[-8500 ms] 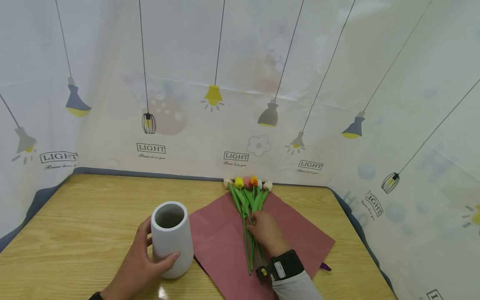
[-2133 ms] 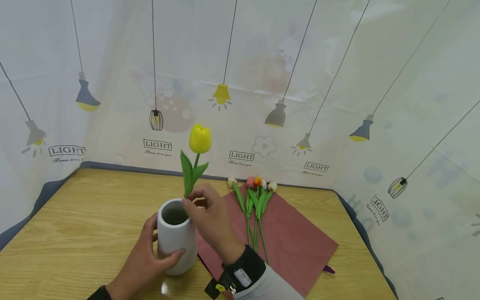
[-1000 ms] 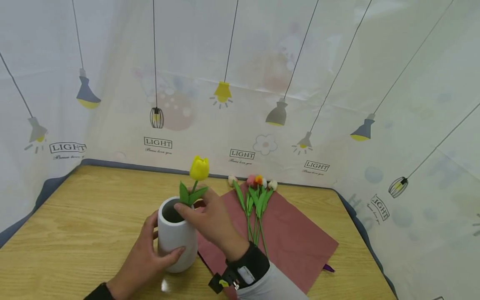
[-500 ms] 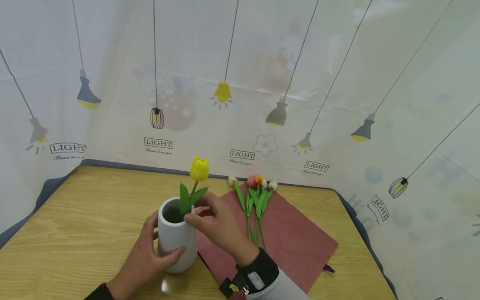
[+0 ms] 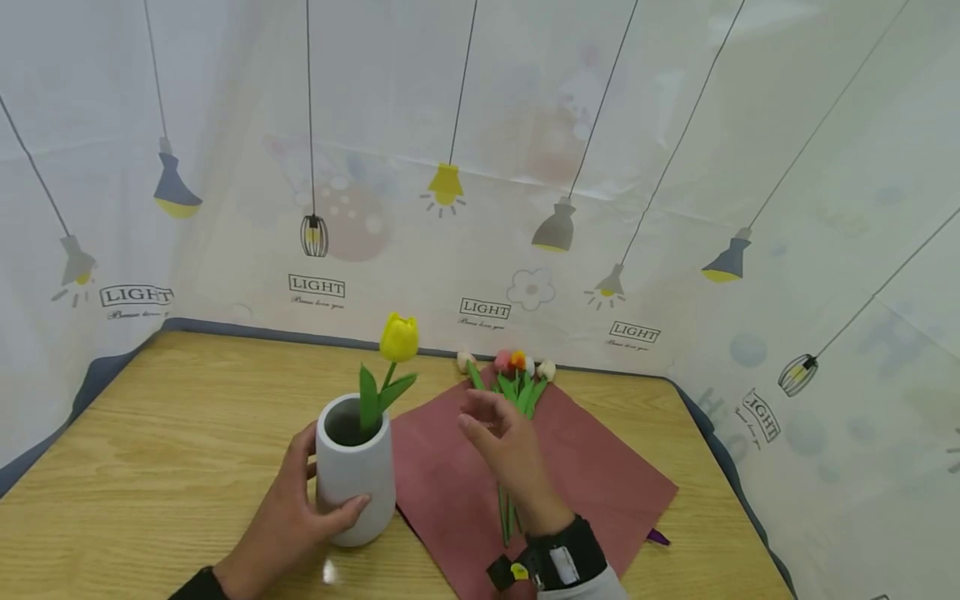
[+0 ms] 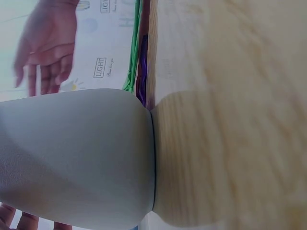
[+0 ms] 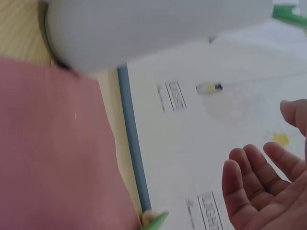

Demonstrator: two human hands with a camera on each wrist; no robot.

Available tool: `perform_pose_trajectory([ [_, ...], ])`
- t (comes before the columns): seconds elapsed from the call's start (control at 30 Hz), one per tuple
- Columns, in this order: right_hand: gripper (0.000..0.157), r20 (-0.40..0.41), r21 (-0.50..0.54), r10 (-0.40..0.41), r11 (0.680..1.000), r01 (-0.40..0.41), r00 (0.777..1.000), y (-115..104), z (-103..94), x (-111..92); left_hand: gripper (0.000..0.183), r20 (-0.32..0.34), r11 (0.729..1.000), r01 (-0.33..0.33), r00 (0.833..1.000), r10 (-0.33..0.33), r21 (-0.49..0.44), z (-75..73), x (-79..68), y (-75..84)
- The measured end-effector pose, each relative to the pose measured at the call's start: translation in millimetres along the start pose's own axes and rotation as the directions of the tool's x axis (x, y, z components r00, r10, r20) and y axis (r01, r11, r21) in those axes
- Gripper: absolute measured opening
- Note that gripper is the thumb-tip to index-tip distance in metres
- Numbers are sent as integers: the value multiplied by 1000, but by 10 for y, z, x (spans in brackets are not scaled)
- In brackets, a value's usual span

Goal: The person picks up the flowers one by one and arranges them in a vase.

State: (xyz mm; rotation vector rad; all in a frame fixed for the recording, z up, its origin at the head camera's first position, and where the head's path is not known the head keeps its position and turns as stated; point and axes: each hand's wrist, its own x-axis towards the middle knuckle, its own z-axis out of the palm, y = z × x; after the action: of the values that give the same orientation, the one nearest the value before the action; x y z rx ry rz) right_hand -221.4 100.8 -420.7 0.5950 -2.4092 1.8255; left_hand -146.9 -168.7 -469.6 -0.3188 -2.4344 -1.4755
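My left hand [image 5: 288, 508] grips a white vase [image 5: 358, 492] that stands upright on the table, thumb across its front and fingers round its left side. One yellow tulip [image 5: 399, 337] stands in the vase, its leaves at the rim. My right hand [image 5: 513, 458] holds nothing; its fingers are loosely bent above the other tulips [image 5: 517, 392], which lie on dark pink paper [image 5: 600, 467]. White, pink and orange heads show at the far end, while the hand hides part of the stems. In the right wrist view, the relaxed right-hand fingers [image 7: 256, 177] are apart from the vase.
The wooden table [image 5: 187, 433] ends at a cloth backdrop [image 5: 450, 100] printed with lamps, with a blue-grey band along the edge. A small purple thing [image 5: 657, 537] pokes out from under the paper's right side.
My right hand brought the yellow tulip from the paper, lowered it into the vase, let it go and moved right over the remaining tulips. The left hand keeps its grip on the vase.
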Motion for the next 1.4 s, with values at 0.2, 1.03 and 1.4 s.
perform_pose_trajectory([
  [0.2,40,-159,-17,146,989,-150,976,361,-262,113,98,12,1000,14,1000,-14,4,-3,4,3],
  [1.03,45,-182,-407,349,824,-394,919,999,-599,128,98,16,1000,10,1000,-11,9,-2,11,3],
  [1.4,31,-138,-498,377,773,-393,916,1069,-561,75,96,14,1000,29,999,-29,5,2,9,23],
])
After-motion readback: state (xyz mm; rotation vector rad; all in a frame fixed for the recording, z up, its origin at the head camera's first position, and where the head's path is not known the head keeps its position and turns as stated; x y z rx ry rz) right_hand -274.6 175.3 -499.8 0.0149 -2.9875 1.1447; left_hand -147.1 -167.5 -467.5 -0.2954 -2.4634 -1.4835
